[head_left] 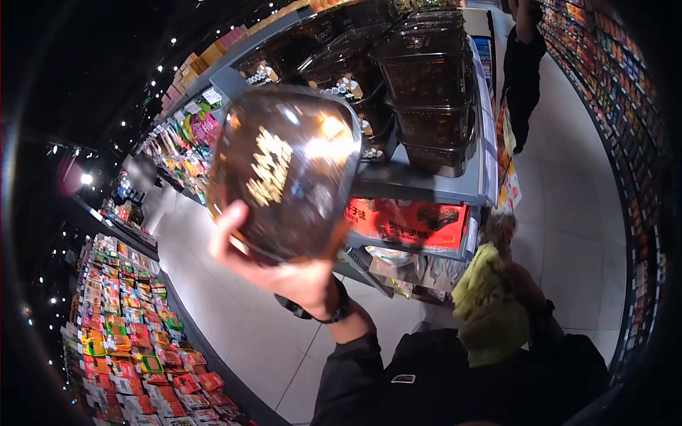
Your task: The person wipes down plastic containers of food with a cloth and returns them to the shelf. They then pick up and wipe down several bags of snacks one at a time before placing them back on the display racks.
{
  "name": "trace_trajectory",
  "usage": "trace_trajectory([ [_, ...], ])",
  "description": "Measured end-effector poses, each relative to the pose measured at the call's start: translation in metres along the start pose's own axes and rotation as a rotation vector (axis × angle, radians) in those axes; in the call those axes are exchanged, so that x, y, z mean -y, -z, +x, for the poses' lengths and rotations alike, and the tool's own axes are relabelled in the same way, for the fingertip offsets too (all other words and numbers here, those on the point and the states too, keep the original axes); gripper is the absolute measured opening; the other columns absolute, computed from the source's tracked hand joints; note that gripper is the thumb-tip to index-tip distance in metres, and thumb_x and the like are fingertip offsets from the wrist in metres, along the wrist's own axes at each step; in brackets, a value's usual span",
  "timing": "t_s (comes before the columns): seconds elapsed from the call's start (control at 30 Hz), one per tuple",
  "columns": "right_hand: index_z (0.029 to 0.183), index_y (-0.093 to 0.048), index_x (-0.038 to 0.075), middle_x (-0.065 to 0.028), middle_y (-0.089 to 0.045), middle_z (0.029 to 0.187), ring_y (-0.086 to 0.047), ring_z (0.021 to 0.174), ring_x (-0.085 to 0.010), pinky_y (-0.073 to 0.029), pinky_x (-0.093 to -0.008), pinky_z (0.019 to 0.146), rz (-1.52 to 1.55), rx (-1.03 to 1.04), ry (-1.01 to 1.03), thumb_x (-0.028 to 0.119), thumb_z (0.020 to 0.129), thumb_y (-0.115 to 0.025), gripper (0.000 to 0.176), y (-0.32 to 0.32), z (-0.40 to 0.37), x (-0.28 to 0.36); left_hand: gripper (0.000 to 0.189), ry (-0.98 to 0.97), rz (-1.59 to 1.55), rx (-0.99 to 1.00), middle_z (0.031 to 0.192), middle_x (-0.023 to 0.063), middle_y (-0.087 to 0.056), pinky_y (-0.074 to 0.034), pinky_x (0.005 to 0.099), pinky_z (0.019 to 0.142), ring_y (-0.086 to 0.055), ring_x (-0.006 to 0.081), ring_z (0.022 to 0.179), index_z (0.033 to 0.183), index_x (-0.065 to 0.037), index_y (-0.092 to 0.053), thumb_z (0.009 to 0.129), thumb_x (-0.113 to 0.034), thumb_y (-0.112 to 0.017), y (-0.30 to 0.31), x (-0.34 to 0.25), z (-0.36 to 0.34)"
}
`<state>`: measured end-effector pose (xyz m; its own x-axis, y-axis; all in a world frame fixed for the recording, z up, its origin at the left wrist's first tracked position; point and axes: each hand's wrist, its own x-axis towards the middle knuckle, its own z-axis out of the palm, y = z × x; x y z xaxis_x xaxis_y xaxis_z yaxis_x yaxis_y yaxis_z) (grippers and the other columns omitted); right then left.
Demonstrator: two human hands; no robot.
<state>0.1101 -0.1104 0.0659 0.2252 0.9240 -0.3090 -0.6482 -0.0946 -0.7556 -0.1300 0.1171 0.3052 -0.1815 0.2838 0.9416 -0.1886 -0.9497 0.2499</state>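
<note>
A dark, shiny plastic box [302, 177] with pale lettering on it, blurred by motion, is gripped from below by my left hand [284, 277], thumb on its near side. It is raised in front of the shelf. At the lower right my right hand [523, 284] is closed on a crumpled yellow-green cloth [490, 305], which hangs down beside my dark clothing. Similar dark boxes [426, 78] stand stacked on the grey shelf [426, 186] just beyond the held box.
Below the shelf top is a red sign [408, 224]. Packed racks of colourful packets [135, 334] stand at the lower left, and a long stocked shelf [604, 92] lines the right. Another person's dark sleeve [524, 78] shows at the upper right, above the pale tiled floor [575, 213].
</note>
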Motion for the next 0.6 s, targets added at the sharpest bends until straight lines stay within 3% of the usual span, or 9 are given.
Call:
trace_trajectory([
  [0.1,0.118,-0.059,-0.001,-0.0093,-0.066,0.107,-0.065,0.096,-0.0187,-0.052,-0.0338,0.087,-0.018,-0.023,-0.014,0.027,0.098,-0.050,0.035,-0.017,-0.007,0.006,0.074,-0.026,0.082,-0.001,0.122,0.0195,-0.056,-0.054,0.0354,0.091,-0.060,0.0251,0.109,0.127,-0.005,-0.043,0.069,-0.004,-0.088,-0.026,0.020,0.061],
  [0.17,0.114,-0.062,-0.001,-0.0089,-0.066,0.104,-0.065,0.096,-0.0183,-0.052,-0.0334,0.087,-0.043,0.014,-0.002,0.027,0.098,-0.049,0.035,-0.034,-0.016,0.015,0.072,0.075,0.125,0.051,0.113,0.0191,-0.062,-0.053,0.0295,0.084,-0.064,0.0215,0.100,0.126,0.000,-0.043,0.070,-0.007,-0.089,-0.050,0.038,0.090],
  [0.23,0.114,-0.061,-0.002,-0.0091,-0.066,0.105,-0.065,0.096,-0.0190,-0.052,-0.0339,0.088,-0.347,0.029,-0.015,0.027,0.097,-0.048,0.036,-0.048,-0.023,0.025,0.072,0.181,0.131,0.105,0.109,0.0176,-0.065,-0.052,0.0269,0.083,-0.065,0.0193,0.097,0.122,0.002,-0.047,0.069,-0.016,-0.091,-0.071,0.054,0.106],
  [0.27,0.114,-0.061,-0.002,-0.0091,-0.066,0.105,-0.065,0.096,-0.0190,-0.052,-0.0339,0.088,-0.345,0.028,-0.015,0.027,0.097,-0.048,0.036,-0.050,-0.026,0.024,0.072,0.095,0.246,0.074,0.107,0.0180,-0.067,-0.052,0.0288,0.084,-0.066,0.0204,0.093,0.118,0.002,-0.051,0.066,-0.024,-0.093,-0.081,0.065,0.109],
  [0.37,0.105,-0.066,-0.001,-0.0058,-0.069,0.100,-0.065,0.092,-0.0131,-0.052,-0.0303,0.084,-0.073,0.072,0.019,0.018,0.097,-0.050,0.026,-0.049,-0.032,0.024,0.081,0.188,0.346,0.160,0.111,0.0199,-0.068,-0.051,0.0351,0.091,-0.067,0.0256,0.101,0.118,0.000,-0.055,0.062,-0.044,-0.092,-0.099,0.084,0.113],
  [0.47,0.106,-0.065,-0.002,-0.0063,-0.068,0.101,-0.065,0.092,-0.0129,-0.052,-0.0298,0.084,-0.221,0.075,0.010,0.015,0.097,-0.049,0.025,-0.041,-0.037,0.023,0.080,0.137,0.476,0.140,0.102,0.0193,-0.069,-0.053,0.0372,0.087,-0.069,0.0290,0.094,0.114,-0.001,-0.054,0.061,-0.048,-0.091,-0.111,0.114,0.110],
  [0.53,0.115,-0.062,-0.003,-0.0097,-0.066,0.110,-0.064,0.099,-0.0186,-0.052,-0.0351,0.092,-0.185,0.068,0.007,0.024,0.097,-0.048,0.035,-0.032,-0.037,0.018,0.081,0.152,0.513,0.149,0.102,0.0201,-0.069,-0.053,0.0382,0.088,-0.069,0.0309,0.095,0.114,-0.001,-0.054,0.060,-0.050,-0.091,-0.116,0.115,0.109],
  [0.6,0.115,-0.062,-0.003,-0.0100,-0.066,0.110,-0.065,0.100,-0.0185,-0.052,-0.0349,0.092,-0.298,0.080,0.046,0.023,0.097,-0.048,0.035,-0.031,-0.039,0.020,0.085,0.187,0.548,0.170,0.105,0.0227,-0.069,-0.053,0.0398,0.090,-0.068,0.0341,0.100,0.115,0.000,-0.054,0.059,-0.054,-0.090,-0.118,0.118,0.109],
])
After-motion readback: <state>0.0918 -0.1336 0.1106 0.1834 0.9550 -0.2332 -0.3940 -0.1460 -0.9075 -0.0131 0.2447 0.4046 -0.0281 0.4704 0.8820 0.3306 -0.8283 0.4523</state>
